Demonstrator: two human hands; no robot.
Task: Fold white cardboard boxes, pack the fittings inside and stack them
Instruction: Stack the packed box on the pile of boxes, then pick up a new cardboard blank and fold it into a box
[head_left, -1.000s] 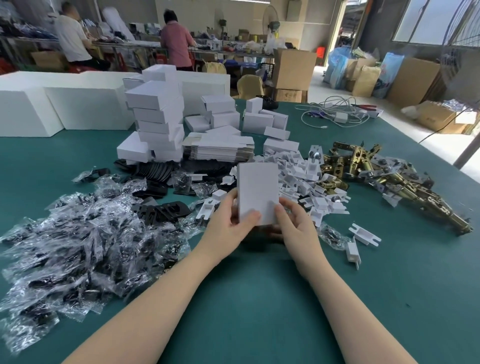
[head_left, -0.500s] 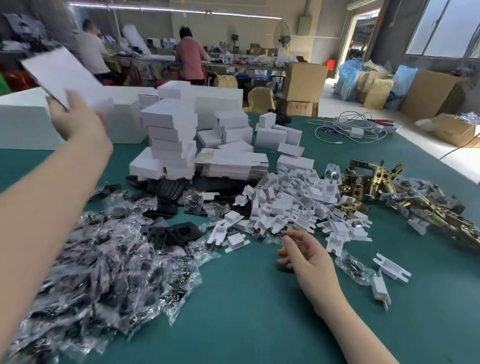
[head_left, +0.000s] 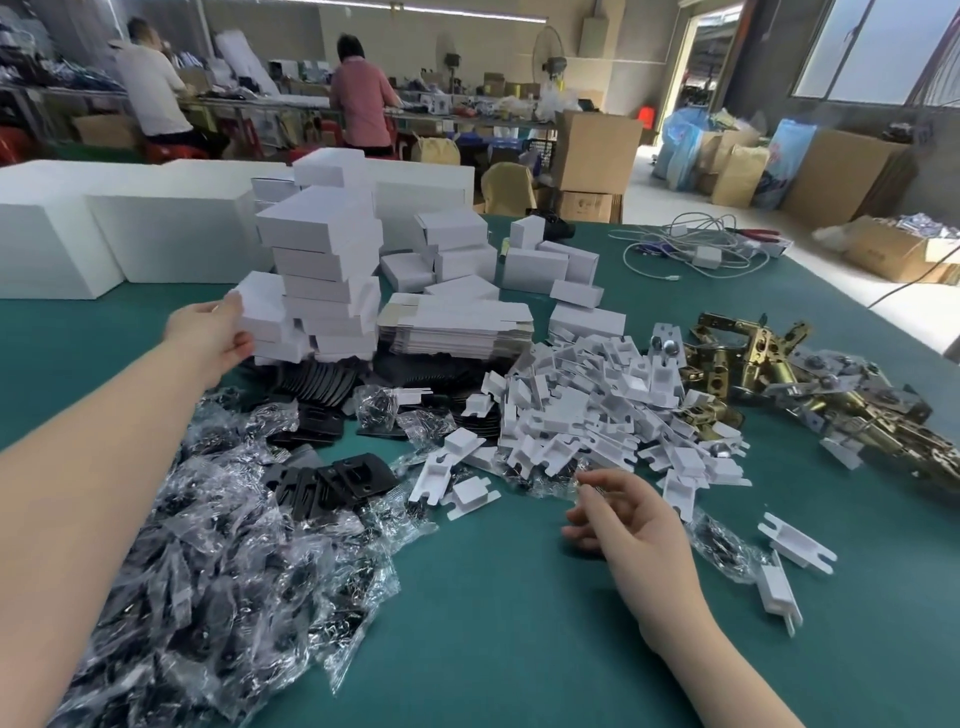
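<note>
My left hand (head_left: 210, 332) reaches far out and grips a folded white box (head_left: 262, 304), holding it against the low left side of the tall stack of white boxes (head_left: 324, 270). My right hand (head_left: 631, 525) hovers over the green table (head_left: 493, 623) with fingers loosely curled and nothing in it, just in front of the heap of white plastic inserts (head_left: 597, 410). A pile of flat unfolded box blanks (head_left: 457, 325) lies right of the stack. Brass fittings (head_left: 810, 384) are heaped at the right.
Bagged black parts (head_left: 197, 561) cover the near left of the table, with loose black plates (head_left: 337, 480) beside them. Large white blocks (head_left: 104, 234) line the far left edge. Cables (head_left: 691, 249) lie at the far right. Two people work at benches behind.
Both hands held the closed box in front of me a second ago. My left hand then swung it up to the left and has now brought it down against the stack. My right hand let go and stays low.
</note>
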